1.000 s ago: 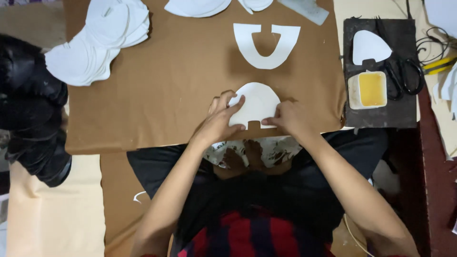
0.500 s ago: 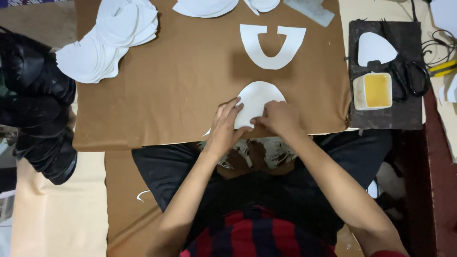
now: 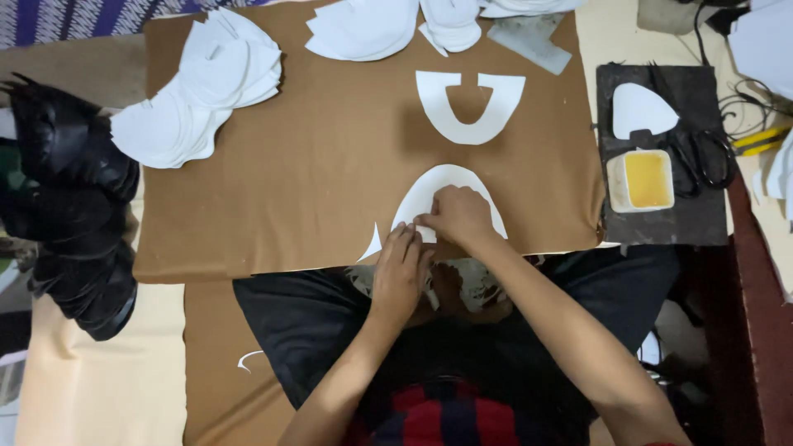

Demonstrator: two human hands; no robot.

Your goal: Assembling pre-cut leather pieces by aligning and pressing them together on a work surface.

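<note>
White and dome-shaped, a cut piece (image 3: pixel 450 186) lies near the front edge of a brown board (image 3: pixel 330 182), just ahead of the person's lap, with both hands on it. The right hand (image 3: pixel 458 216) lies curled on its middle, fingertips pinching down at its lower left part. The left hand (image 3: pixel 401 268) comes in just beside it, fingers extended and pressing flat on the piece's lower left edge, grasping nothing. A small white sliver (image 3: pixel 370 244) sticks out at the board's edge to the left of the hands. Farther up the board lies a U-shaped white cutout (image 3: pixel 471 106), well apart from the hands. Stacks of white pieces (image 3: pixel 198 91) sit at the far left corner, more white pieces (image 3: pixel 363 29) along the top. To the right, a dark mat (image 3: pixel 661 227) holds a tub of yellow glue (image 3: pixel 640 180), a white teardrop piece (image 3: pixel 640 109) and black scissors (image 3: pixel 702 157). Black material (image 3: pixel 70 206) is heaped at left.
</note>
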